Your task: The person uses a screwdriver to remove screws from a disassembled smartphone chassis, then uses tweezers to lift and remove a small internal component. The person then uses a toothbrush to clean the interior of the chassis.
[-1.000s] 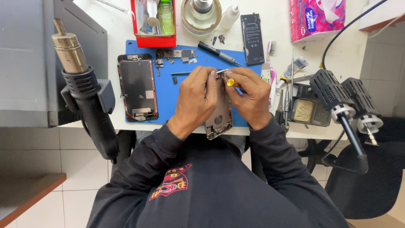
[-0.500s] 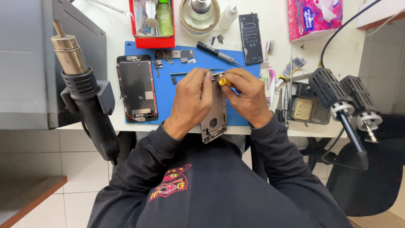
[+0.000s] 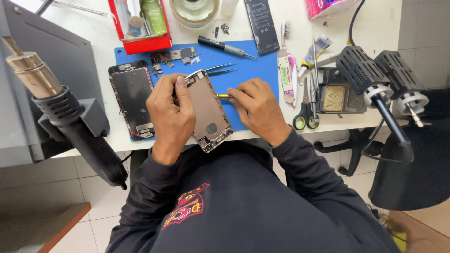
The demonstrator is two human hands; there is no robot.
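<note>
My left hand (image 3: 169, 112) grips an opened phone housing (image 3: 208, 112), its inside facing up, tilted over the front edge of a blue work mat (image 3: 248, 70). My right hand (image 3: 257, 107) is closed around a small screwdriver with a yellow collar (image 3: 224, 96), whose tip points left at the housing's right edge. A detached phone screen (image 3: 132, 100) lies face down on the mat left of my left hand. Tweezers (image 3: 220, 69) rest just beyond the housing.
A hot-air gun (image 3: 61, 112) stands at the left. A red tray (image 3: 140, 23), a black screwdriver (image 3: 220, 45), a phone battery (image 3: 261, 21), a toothbrush (image 3: 286, 61), scissors (image 3: 307, 112) and two soldering handles (image 3: 379, 89) surround the mat.
Both hands have come apart and lowered. The housing now lies flatter in my left hand, and my right hand has drawn the screwdriver out to the right.
</note>
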